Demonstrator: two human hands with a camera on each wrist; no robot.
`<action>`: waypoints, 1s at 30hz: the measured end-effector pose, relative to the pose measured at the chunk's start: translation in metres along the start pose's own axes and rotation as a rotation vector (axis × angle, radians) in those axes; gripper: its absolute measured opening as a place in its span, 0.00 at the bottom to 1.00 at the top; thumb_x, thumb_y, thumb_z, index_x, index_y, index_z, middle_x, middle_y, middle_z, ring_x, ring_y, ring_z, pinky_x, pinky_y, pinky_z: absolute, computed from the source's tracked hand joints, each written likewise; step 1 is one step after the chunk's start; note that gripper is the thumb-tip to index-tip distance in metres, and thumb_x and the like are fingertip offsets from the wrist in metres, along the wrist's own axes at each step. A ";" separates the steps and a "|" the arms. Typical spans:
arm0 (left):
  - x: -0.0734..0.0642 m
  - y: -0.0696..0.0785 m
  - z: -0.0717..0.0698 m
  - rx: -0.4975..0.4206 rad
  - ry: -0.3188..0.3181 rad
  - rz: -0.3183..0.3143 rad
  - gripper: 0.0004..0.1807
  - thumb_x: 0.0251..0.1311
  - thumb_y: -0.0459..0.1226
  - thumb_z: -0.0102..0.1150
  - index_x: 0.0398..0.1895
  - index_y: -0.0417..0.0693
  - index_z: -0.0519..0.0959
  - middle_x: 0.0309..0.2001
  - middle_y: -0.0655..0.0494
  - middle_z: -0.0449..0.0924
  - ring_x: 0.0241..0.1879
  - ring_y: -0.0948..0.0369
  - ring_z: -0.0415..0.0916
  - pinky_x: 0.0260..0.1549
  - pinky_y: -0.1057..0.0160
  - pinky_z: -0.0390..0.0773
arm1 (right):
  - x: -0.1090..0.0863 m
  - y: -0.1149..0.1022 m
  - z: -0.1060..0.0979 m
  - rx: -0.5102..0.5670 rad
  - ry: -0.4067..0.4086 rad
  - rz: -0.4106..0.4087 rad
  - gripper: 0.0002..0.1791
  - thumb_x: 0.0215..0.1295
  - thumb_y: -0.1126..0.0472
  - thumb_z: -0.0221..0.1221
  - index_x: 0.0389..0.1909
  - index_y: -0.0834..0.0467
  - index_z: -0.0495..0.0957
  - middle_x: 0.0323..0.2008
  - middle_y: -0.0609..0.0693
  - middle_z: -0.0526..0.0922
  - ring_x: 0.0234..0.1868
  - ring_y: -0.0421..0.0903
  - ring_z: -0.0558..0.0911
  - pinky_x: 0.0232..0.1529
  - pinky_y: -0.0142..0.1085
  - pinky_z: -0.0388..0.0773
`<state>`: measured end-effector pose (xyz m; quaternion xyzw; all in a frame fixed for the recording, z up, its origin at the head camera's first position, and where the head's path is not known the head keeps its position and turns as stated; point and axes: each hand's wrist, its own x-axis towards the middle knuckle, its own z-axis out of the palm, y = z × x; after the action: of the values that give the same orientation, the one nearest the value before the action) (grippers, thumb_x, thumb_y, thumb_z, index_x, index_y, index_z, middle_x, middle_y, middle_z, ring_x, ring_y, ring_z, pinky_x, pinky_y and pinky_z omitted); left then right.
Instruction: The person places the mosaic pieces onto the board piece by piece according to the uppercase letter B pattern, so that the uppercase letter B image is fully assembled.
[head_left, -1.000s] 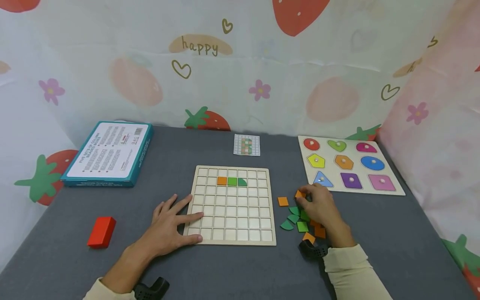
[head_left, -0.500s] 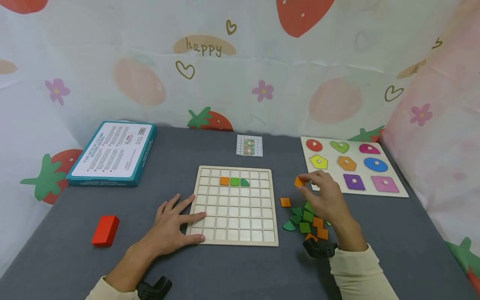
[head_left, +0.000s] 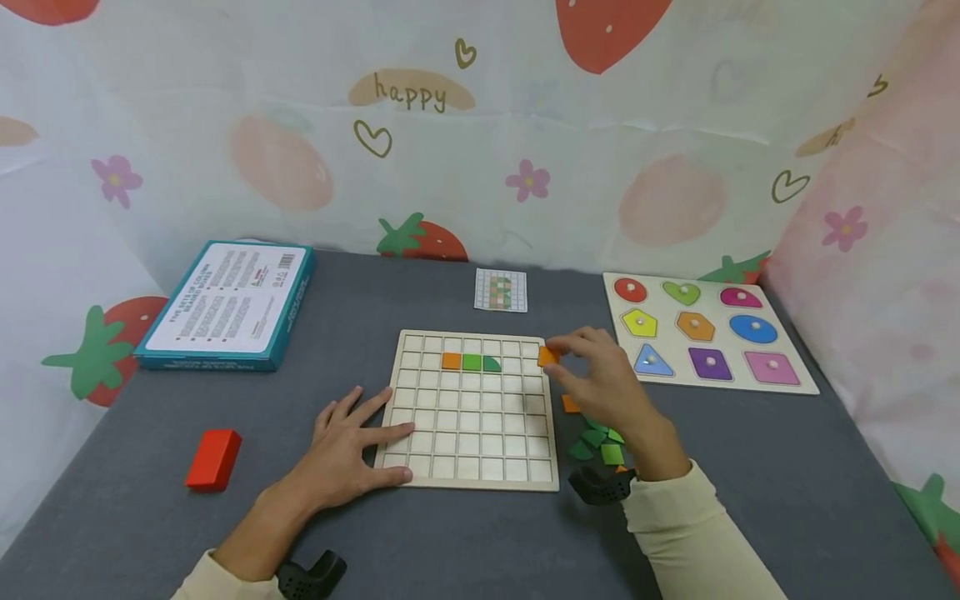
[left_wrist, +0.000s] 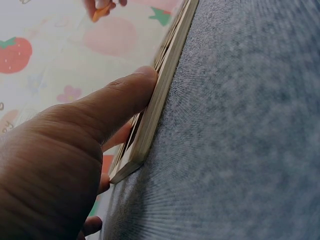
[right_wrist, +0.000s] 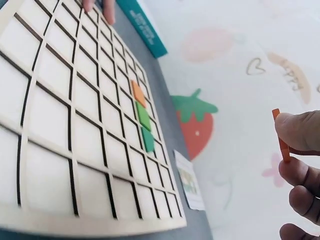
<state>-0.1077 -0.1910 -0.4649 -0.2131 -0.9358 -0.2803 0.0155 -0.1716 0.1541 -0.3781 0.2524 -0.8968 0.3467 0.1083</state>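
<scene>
A wooden grid board lies flat on the grey table. In its second row from the back sit an orange square tile, a green square tile and a dark green quarter-circle tile. My left hand rests with spread fingers on the board's left edge, the thumb on its near left corner. Above the board's right edge my right hand pinches another orange square tile between thumb and fingertips, clear of the board. Its forearm partly hides the loose tile pile.
Behind the board lies a small pattern card. A shape puzzle board with knobbed pieces is at the back right. At the left are a teal box and a red block. One loose orange tile lies right of the board.
My right hand has lifted the orange tile off the table beside the pile and carried it left to the board's right edge. The left hand has stayed on the board.
</scene>
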 end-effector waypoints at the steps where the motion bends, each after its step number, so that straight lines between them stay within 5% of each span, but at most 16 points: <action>1: 0.000 0.000 0.000 0.000 -0.002 0.000 0.35 0.47 0.62 0.68 0.58 0.59 0.81 0.71 0.45 0.58 0.70 0.36 0.43 0.59 0.30 0.40 | 0.002 -0.001 0.002 -0.003 -0.006 0.001 0.15 0.59 0.67 0.68 0.48 0.64 0.82 0.41 0.53 0.78 0.45 0.53 0.72 0.44 0.49 0.72; 14: 0.000 0.002 0.000 0.006 -0.002 0.000 0.34 0.47 0.61 0.69 0.58 0.58 0.81 0.71 0.44 0.59 0.69 0.35 0.43 0.59 0.31 0.41 | 0.020 0.000 0.041 -0.005 -0.153 0.076 0.14 0.61 0.61 0.67 0.48 0.59 0.83 0.41 0.50 0.78 0.43 0.51 0.73 0.40 0.44 0.71; 30: 0.001 0.002 0.000 0.006 -0.010 -0.016 0.35 0.46 0.62 0.68 0.58 0.59 0.81 0.71 0.46 0.59 0.70 0.36 0.42 0.59 0.31 0.39 | 0.032 0.012 0.078 -0.100 -0.250 0.049 0.11 0.61 0.62 0.65 0.44 0.58 0.85 0.37 0.50 0.79 0.39 0.47 0.77 0.39 0.41 0.75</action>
<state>-0.1074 -0.1894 -0.4634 -0.2072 -0.9383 -0.2766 0.0094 -0.2065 0.0965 -0.4306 0.2657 -0.9255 0.2700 -0.0002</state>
